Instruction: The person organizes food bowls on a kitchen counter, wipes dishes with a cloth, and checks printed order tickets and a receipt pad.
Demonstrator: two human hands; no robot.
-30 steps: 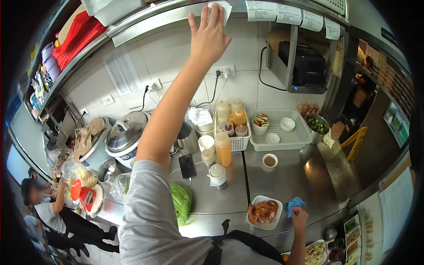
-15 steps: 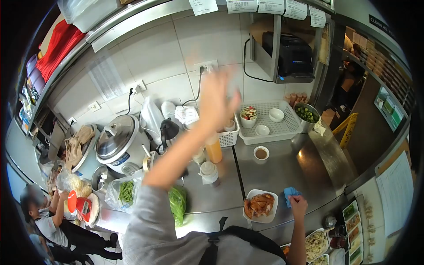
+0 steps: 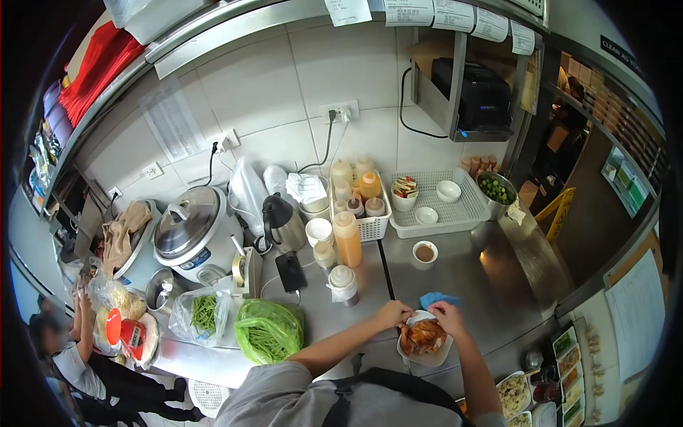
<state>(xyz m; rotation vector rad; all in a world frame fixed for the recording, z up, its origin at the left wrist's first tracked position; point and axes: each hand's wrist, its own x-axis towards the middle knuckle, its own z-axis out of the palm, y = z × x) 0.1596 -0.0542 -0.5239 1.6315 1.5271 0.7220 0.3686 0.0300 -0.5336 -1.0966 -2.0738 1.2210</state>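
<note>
A white dish (image 3: 442, 355) with browned meat pieces (image 3: 425, 336) stands at the counter's front edge. My left hand (image 3: 393, 314) is at the dish's upper left rim with its fingers closed; whatever they hold is too small to make out. My right hand (image 3: 447, 317) is at the upper right rim, fingers closed, beside the blue cloth (image 3: 437, 299), which lies just behind the dish. Whether the right fingers grip the cloth or the rim is hidden. Farther back is a small bowl of brown sauce (image 3: 425, 252).
Left of my arms are a green bag of beans (image 3: 269, 331), a phone (image 3: 290, 273) and a rice cooker (image 3: 198, 231). Squeeze bottles (image 3: 347, 238) and a white tray (image 3: 441, 226) line the back. A co-worker (image 3: 78, 356) stands far left. Food trays (image 3: 514, 396) are at lower right.
My left hand has come down from the paper slip on the upper rail to the dish. My right hand has moved left to the dish, and the blue cloth now lies behind it.
</note>
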